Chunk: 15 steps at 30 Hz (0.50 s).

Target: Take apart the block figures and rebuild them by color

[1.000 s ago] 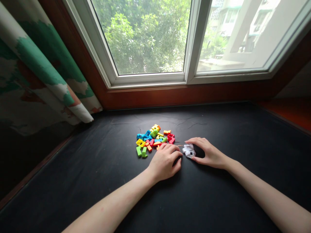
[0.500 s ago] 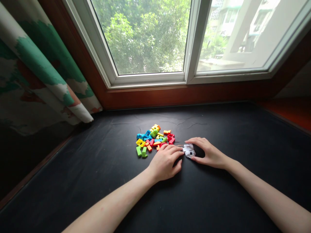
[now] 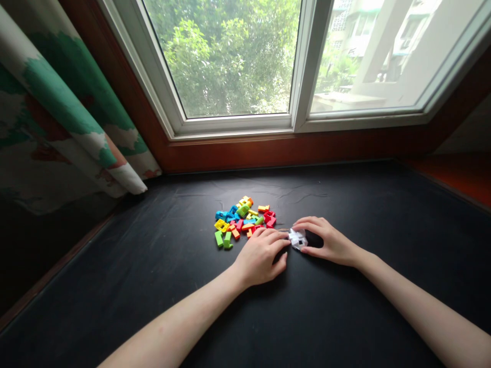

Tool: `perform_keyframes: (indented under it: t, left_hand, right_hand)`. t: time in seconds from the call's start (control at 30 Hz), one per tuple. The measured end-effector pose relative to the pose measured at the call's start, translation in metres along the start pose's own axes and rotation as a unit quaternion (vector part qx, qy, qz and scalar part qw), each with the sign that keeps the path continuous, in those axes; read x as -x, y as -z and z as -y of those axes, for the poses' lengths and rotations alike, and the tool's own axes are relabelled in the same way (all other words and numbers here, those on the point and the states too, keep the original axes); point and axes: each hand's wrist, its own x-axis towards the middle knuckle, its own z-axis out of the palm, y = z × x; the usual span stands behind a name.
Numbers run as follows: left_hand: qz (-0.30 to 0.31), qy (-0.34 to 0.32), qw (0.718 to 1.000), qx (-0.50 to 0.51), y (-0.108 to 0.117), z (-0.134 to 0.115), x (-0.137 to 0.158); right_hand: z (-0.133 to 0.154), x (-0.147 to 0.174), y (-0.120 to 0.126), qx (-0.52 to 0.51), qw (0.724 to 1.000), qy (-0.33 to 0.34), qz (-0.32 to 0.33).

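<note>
White plastic toy pieces (image 3: pixel 298 239) lie grouped on the black surface between my two hands. My right hand (image 3: pixel 328 240) curves round them, thumb at the near side and fingertips at the far side. From the left, my left hand (image 3: pixel 263 255) rests on the surface with its fingers stretched out, the tips at the white pieces' left edge. Just beyond that hand is a loose pile of small coloured plastic pieces (image 3: pixel 241 220) in red, orange, yellow, green and blue. My left fingers cover the pile's near right edge.
A black covering (image 3: pixel 161 286) spreads over the wide surface under my arms. Behind it stands a wooden sill (image 3: pixel 230 153) below a white-framed window (image 3: pixel 245 122). A patterned curtain (image 3: pixel 88 117) hangs at the left.
My right fingers have shifted very slightly to the left, and the white pieces have moved a little with them. My left hand and the coloured pile look the same.
</note>
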Motion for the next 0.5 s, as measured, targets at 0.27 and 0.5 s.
perform_keyframes:
  t: [0.27, 0.5]
  left_hand:
    - [-0.005, -0.006, 1.0, -0.004, -0.0005, 0.0001, 0.0002]
    - [-0.01, -0.009, 1.0, -0.008, -0.0001, -0.0002, 0.0]
  right_hand:
    - [0.0002, 0.0004, -0.0004, -0.004, 1.0, -0.006, -0.001]
    - [-0.0001, 0.001, -0.0007, -0.007, 1.0, -0.007, -0.006]
